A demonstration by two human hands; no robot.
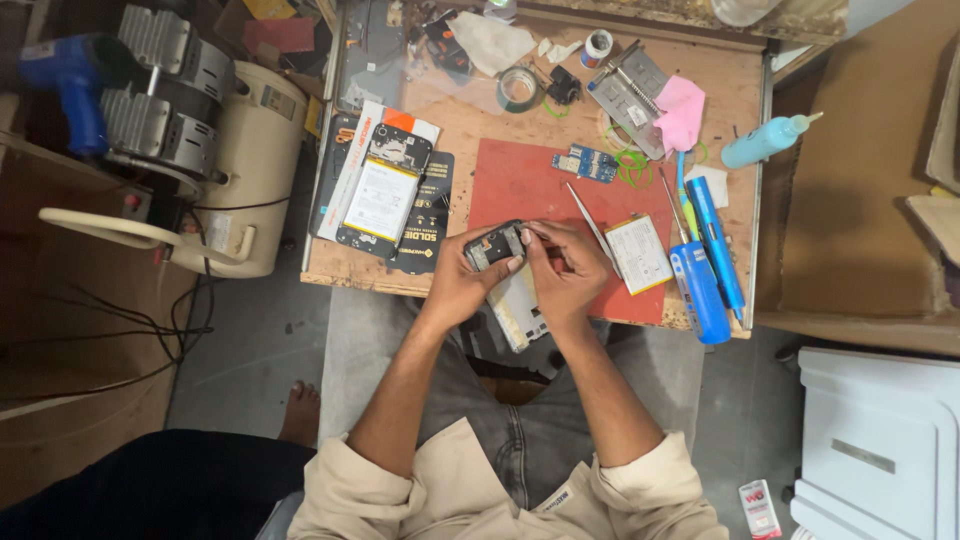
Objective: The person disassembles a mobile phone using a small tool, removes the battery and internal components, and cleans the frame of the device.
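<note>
Two hands meet over the red mat (pixel 520 185): left hand (pixel 462 287) grips a small dark phone part (pixel 494 244), right hand (pixel 563 265) pinches its end; tweezers (pixel 590 222) and battery (pixel 638 253) lie at three o'clock

left hand (pixel 462 285): grips small dark phone part (pixel 494 244) from below
right hand (pixel 565 268): fingertips on the part's right end
bench (pixel 470 130): wooden, red mat (pixel 530 185) under hands
near right hand: tweezers (pixel 590 222), battery (pixel 638 253), blue tools (pixel 703 262)
left of hands: opened phone (pixel 383 192) on dark packaging
bench back: tape roll (pixel 518 88), blue circuit board (pixel 584 162)
</note>
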